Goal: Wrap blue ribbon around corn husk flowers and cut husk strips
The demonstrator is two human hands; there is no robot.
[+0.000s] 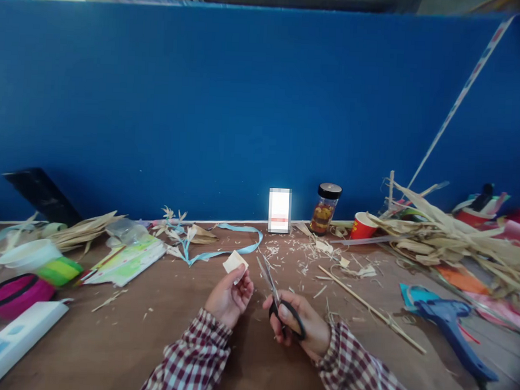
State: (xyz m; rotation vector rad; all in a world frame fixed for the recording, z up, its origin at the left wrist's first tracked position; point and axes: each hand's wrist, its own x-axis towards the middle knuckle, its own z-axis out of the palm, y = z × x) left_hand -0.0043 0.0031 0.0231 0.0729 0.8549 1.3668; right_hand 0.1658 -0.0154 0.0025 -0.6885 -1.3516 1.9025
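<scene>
Between the thumb and fingers of my left hand [231, 294] is a small pale piece of corn husk [234, 262], pinched at its lower edge. My right hand [300, 320] has its fingers through the black handles of a pair of scissors [268, 277]. The blades point up and to the left, slightly parted, a short way right of the husk piece and apart from it. Beyond both hands, thin pale trimmings [290, 248] are scattered over the brown table [171, 340]. A thin stick [371, 309] lies to the right of the scissors.
A blue glue gun [450, 330] lies at right, below a heap of dried husks [439, 226]. A red paper cup [363, 226] and a black-lidded jar [323, 209] stand by the blue partition [229, 101]. Light-blue ribbon [223, 251] curls behind my left hand. A white power strip [25, 337] sits at left.
</scene>
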